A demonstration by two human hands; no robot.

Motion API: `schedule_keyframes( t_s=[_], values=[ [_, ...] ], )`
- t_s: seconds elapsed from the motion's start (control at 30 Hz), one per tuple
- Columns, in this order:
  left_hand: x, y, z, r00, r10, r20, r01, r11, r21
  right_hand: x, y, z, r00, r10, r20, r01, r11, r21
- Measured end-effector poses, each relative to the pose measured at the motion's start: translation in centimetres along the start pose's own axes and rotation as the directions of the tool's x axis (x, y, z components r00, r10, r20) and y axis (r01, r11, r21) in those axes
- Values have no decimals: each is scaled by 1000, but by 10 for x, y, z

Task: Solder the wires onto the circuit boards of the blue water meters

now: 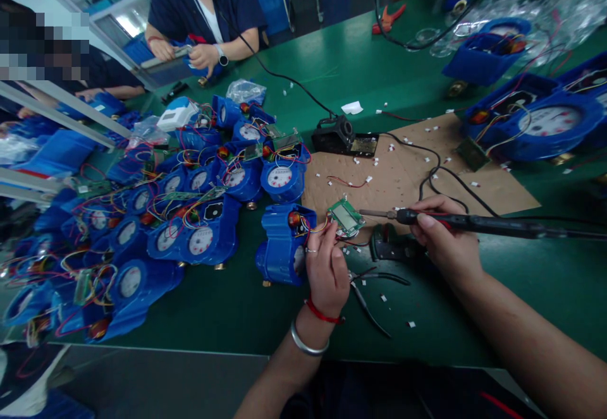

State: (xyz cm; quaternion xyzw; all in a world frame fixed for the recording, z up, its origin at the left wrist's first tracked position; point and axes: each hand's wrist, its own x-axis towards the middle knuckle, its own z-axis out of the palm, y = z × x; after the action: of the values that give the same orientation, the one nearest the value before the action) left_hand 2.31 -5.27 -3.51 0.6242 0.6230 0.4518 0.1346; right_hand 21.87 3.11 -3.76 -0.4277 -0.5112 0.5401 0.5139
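pinched fingers of the left hand [327, 270] hold the circuit board [346, 218] at its near side; the right hand [448, 242] grips the soldering iron [478, 224], its tip beside the board. left of the left grip, the blue meter [279, 248] looks bulky, stiff and fairly heavy, best taken round its body. the iron seems light and rigid (handle only, the metal may be hot). the board looks light and fragile, best held by its edges; its thin wires [317, 225] should flex. dial print can't be read.
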Motion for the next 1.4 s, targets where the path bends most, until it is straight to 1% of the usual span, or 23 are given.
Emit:
schedule_keyframes(
  t_s=[0.07,0.17,0.33,0.43,0.47,0.53,0.63,0.7,0.77,0.83,0.93,1.0,1.07,1.17,1.27,1.4],
  values=[
    [0,-1,0,1000,-11,-12,11,1000,29,0,-1,1,1000,2,-8,-2,1000,4],
    [1,-2,2,997,-59,-43,61,996,62,0,-3,3,1000,5,-14,-5,1000,-1],
    [3,-4,5,988,-143,-65,145,989,34,-1,-4,4,1000,8,-11,-8,1000,-10],
    [1,-3,6,968,-226,-107,224,974,-28,-1,-4,4,1000,7,-4,-7,1000,-21],
    [1,-3,6,964,-239,-118,234,971,-49,-1,-5,4,1000,8,-3,-8,1000,-27],
    [0,-2,4,973,-204,-106,200,978,-54,0,-5,4,1000,10,-1,-10,999,-37],
    [0,0,1,997,-73,-38,73,997,-10,0,-7,4,1000,8,-3,-8,999,-42],
    [1,-1,0,1000,-31,-3,31,999,21,0,-7,3,1000,2,-2,-2,999,-47],
    [1,-2,1,999,-48,14,47,996,72,0,-7,3,1000,-5,6,5,999,-50],
    [0,-3,4,996,-88,8,87,991,100,0,-6,3,1000,-8,7,8,999,-49],
    [-2,-4,7,985,-160,-62,163,986,42,0,-6,3,1000,-8,2,8,999,-47],
    [-2,-3,7,979,-184,-93,186,982,15,0,-6,3,1000,-9,13,9,999,-52],
    [-1,-2,6,983,-165,-83,169,984,52,-1,-6,2,1000,-10,30,11,998,-62],
    [2,-1,6,992,-102,-72,110,986,129,0,-6,1,999,-19,42,22,998,-64],
    [3,-1,7,996,-55,-64,63,988,139,-1,-7,2,998,-23,53,26,997,-68],
    [4,-2,10,992,-87,-87,97,988,117,-3,-9,4,998,-11,62,16,996,-83]
  ],
)
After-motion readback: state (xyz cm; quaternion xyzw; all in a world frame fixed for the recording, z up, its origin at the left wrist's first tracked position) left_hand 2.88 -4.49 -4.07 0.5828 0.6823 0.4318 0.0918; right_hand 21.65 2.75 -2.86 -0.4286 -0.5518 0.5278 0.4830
